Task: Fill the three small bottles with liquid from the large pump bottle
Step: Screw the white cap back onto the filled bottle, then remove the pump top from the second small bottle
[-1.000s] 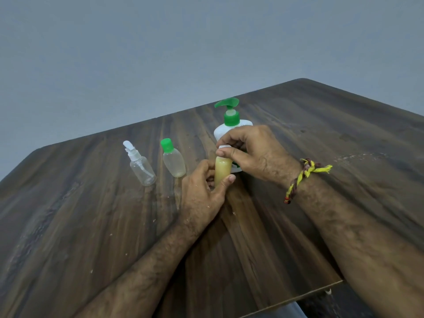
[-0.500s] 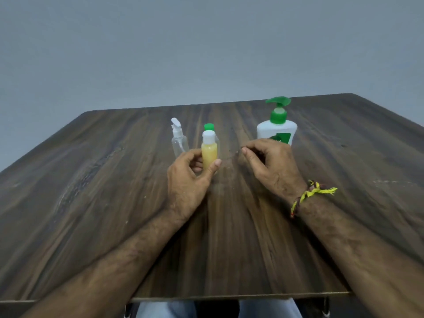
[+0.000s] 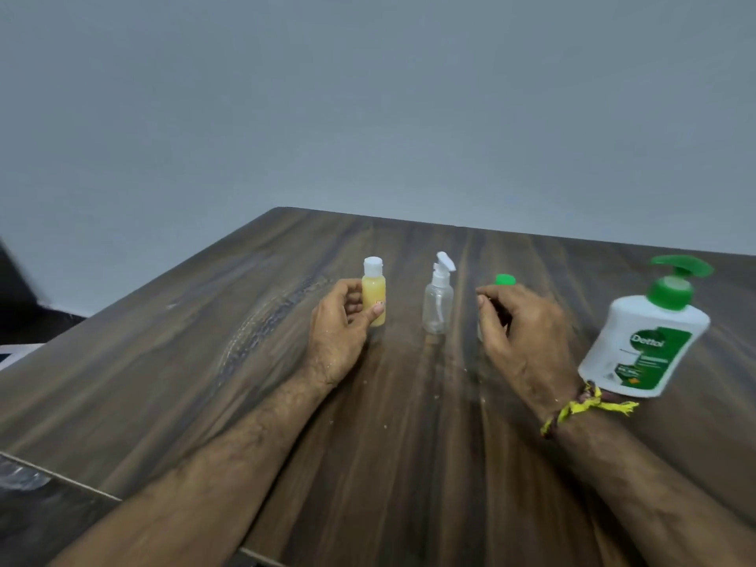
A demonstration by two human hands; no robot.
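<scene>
— Where does the single view look from?

— From the person's head, above the near edge of the wooden table [image 3: 172, 386], facing forward and down across it toward a plain grey wall [image 3: 368, 96].

— How near is it?

— Near: both forearms run in from the bottom edge, and the large pump bottle [image 3: 642, 341] stands at the right margin, its far corner of the table well to its left. The wide lens bends the table's edges.

— Any second view?

— None; nothing is shared.
</scene>
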